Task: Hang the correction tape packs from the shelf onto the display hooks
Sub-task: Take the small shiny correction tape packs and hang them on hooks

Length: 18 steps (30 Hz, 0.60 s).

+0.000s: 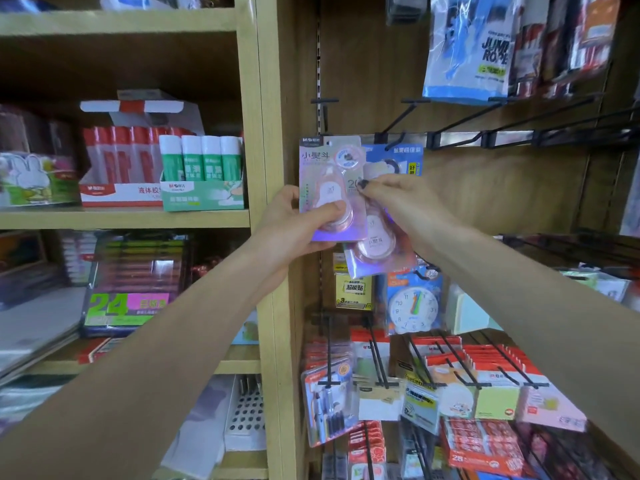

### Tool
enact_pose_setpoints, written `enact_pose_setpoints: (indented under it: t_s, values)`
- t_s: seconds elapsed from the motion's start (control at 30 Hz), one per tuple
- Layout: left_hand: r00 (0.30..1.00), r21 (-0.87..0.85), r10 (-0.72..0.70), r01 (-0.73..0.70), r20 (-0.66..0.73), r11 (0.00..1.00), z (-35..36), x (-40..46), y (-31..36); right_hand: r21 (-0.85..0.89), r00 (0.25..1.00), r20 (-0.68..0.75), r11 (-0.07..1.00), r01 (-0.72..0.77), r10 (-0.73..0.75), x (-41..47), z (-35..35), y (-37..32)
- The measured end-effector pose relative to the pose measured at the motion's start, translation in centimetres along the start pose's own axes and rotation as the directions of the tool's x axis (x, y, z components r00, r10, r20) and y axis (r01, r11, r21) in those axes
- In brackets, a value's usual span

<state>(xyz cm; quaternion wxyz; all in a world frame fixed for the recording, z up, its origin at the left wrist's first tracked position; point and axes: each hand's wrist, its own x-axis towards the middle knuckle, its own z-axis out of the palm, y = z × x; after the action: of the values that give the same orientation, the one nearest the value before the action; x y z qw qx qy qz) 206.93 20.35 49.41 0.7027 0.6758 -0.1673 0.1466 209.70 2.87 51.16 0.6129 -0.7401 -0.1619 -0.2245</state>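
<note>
- We see the left hand (298,223) gripping a pink-and-lilac carded correction tape pack (329,188), thumb over its blister, held upright before the wooden display panel (485,195).
- Right hand (398,202) pinches something small and dark at the fingertips; we cannot identify it.
- A second similar pack (375,247) sits behind, largely hidden.
- Black wire hooks (460,123) are blurred.

Bare black display hooks (460,124) project over open panel right of the blue pack (405,161); jump rope bags (474,50) hang above, clock pack (414,303) below.
</note>
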Motion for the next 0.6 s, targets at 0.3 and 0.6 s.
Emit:
enact_pose_setpoints:
  t_s: [0.3,0.6]
  values:
    - [0.999,0.023,0.022,-0.02,-0.048,1.0,0.4,1.7,0.6,0.02,0.995,-0.086,0.999,0.044,-0.043,2.1,1.3,-0.4]
    - [0.993,0.102,0.109,-0.103,-0.054,0.989,1.0,2.1,0.3,0.031,0.993,-0.116,0.999,0.034,-0.03,2.6,1.1,0.0]
